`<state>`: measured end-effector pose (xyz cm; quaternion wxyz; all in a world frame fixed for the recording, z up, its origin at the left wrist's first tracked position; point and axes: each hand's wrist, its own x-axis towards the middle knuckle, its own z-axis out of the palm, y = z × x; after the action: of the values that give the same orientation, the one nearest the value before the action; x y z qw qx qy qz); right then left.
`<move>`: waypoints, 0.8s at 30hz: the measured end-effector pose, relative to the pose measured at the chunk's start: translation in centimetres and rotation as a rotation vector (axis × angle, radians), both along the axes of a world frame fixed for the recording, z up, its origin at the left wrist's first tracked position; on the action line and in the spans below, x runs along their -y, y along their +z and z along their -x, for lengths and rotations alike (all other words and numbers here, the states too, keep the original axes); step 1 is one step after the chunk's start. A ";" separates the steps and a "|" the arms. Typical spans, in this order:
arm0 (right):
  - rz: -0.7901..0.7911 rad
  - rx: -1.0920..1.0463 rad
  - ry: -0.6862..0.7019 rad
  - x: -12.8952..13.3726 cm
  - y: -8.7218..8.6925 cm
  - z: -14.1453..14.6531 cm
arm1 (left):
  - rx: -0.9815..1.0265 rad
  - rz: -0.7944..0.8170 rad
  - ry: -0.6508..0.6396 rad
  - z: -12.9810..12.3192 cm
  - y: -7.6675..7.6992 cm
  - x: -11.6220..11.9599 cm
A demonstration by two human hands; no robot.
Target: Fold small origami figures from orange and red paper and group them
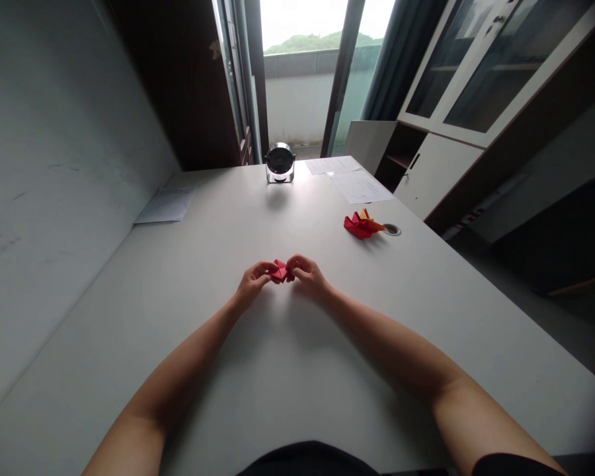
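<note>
A small piece of folded red paper (280,270) is held between my two hands, over the middle of the white table. My left hand (256,277) pinches its left side between thumb and fingers. On the other side, my right hand (305,272) grips the right edge, with the fingertips partly covering the paper. Farther back to the right lie several folded red and orange paper pieces (361,225), grouped close together and apart from both hands.
A round black and silver device on a stand (280,162) stands at the far end of the white table (203,370). Paper sheets (359,187) lie at the back right, more papers (166,205) by the left wall. A round cable hole (392,229) adjoins the folded pieces.
</note>
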<state>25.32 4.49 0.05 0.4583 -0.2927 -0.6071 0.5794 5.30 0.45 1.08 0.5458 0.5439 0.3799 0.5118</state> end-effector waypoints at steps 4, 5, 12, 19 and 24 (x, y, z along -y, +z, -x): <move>-0.021 0.030 -0.009 0.2 -0.1 0.2 | -0.043 -0.029 -0.011 0.2 -0.4 -0.2; -0.029 0.045 -0.014 0.2 -0.3 0.2 | -0.057 -0.040 -0.008 0.2 -0.5 -0.2; -0.080 0.207 -0.012 -0.1 -1.1 0.6 | -0.079 -0.100 0.084 -0.1 -1.2 -0.3; -0.125 0.368 -0.029 0.2 -0.9 0.5 | -0.090 -0.115 0.143 0.0 -1.1 -0.2; -0.155 0.384 -0.049 0.5 -1.0 0.6 | -0.172 -0.153 0.184 0.0 -0.9 -0.2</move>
<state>24.77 4.02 -0.99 0.3691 -0.3763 -0.7189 0.4531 5.28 0.69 0.16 0.4189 0.5888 0.4334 0.5386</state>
